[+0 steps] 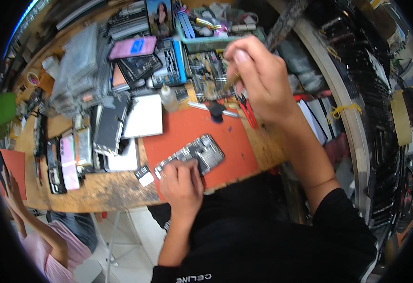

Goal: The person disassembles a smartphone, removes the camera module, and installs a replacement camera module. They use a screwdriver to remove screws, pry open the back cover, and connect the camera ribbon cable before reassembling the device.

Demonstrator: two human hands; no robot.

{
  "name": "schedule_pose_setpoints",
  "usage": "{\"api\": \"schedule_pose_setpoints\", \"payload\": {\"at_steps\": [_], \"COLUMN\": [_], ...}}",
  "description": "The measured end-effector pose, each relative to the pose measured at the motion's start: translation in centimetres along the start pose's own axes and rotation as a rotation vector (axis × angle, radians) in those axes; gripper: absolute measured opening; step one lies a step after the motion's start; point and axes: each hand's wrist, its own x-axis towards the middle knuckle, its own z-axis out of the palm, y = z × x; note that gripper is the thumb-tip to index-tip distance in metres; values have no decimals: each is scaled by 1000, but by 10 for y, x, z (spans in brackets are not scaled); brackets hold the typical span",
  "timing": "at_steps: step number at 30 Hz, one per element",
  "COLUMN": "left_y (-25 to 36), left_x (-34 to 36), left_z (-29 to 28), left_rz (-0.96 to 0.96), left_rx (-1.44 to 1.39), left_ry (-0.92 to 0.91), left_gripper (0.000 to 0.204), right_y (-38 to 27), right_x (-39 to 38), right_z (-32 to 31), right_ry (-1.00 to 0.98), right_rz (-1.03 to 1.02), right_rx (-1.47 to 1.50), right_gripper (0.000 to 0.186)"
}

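Observation:
An opened smartphone point(212, 154) with its inner parts bare lies tilted on the orange-red mat point(237, 155). My left hand point(182, 186) rests on its near left end, fingers bent and pressed together; whatever is between them is hidden. Raised above the back right of the mat, my right hand point(260, 78) is closed in a pinch. A thin brownish piece shows under its fingers, too blurred to name. Beneath that hand lie red-handled pliers point(249, 115) and a silvery bar with a black piece point(216, 112). A small card point(144, 176) sits left of the phone.
A clear bottle point(168, 98) stands behind the mat, beside a white box point(145, 116). Stacked phones and clear trays point(81, 59) crowd the back left. A green basket point(206, 45) of tools stands behind. At far left, another person's hands point(12, 191) hold a dark object.

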Motion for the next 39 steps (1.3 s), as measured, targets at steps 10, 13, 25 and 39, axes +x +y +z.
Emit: {"api": "schedule_pose_setpoints", "payload": {"at_steps": [10, 13, 25, 39], "left_y": [3, 5, 5, 11], "left_x": [3, 4, 5, 12], "left_z": [1, 1, 3, -3], "left_rz": [8, -12, -36, 53], "left_rx": [52, 59, 1, -38], "left_ry": [-11, -27, 2, -108], "left_gripper": [12, 10, 17, 14], "right_y": [4, 6, 6, -13], "right_x": [-117, -117, -120, -96], "right_z": [17, 21, 31, 18], "right_ry": [-111, -141, -143, -436], "right_rz": [66, 7, 1, -157], "right_rx": [-31, 27, 77, -47], "right_gripper": [27, 26, 27, 29]}}
